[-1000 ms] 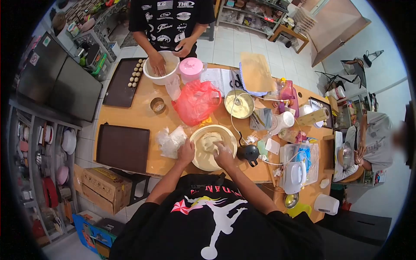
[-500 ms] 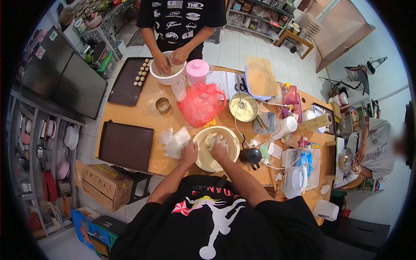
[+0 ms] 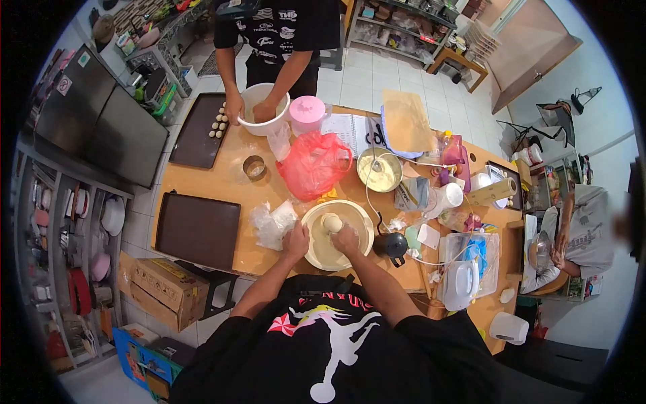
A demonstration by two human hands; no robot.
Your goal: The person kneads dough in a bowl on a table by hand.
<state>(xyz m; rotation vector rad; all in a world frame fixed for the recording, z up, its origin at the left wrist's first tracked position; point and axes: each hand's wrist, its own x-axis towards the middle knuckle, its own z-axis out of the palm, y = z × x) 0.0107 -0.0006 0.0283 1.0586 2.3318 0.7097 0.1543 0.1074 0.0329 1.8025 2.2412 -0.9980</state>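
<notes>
My left hand [image 3: 296, 240] is closed on the left rim of a cream-coloured bowl [image 3: 364, 250]. Inside the bowl, my right hand [image 3: 346, 240] grips a pale lump of dough [image 3: 331, 223], its fingers partly hidden by the dough. Just left of the bowl lies a crumpled clear plastic bag [image 3: 274, 223], close to my left hand. Beyond the bowl sits a red plastic bag [image 3: 312, 165]. To the right stands a dark grey kettle [image 3: 391, 245].
Across the table a person works in a white bowl [image 3: 257, 94]. Dark baking trays [image 3: 198, 229] lie at the left; dough balls [image 3: 219, 126] sit on the far one. A mixing bowl of pale batter [image 3: 379, 172] and a plastic tub [image 3: 460, 283] stand right.
In the bowl, the dough has been gathered into a rounder lump, and my right hand has shifted slightly. The person opposite has moved a hand to their bowl's left rim.
</notes>
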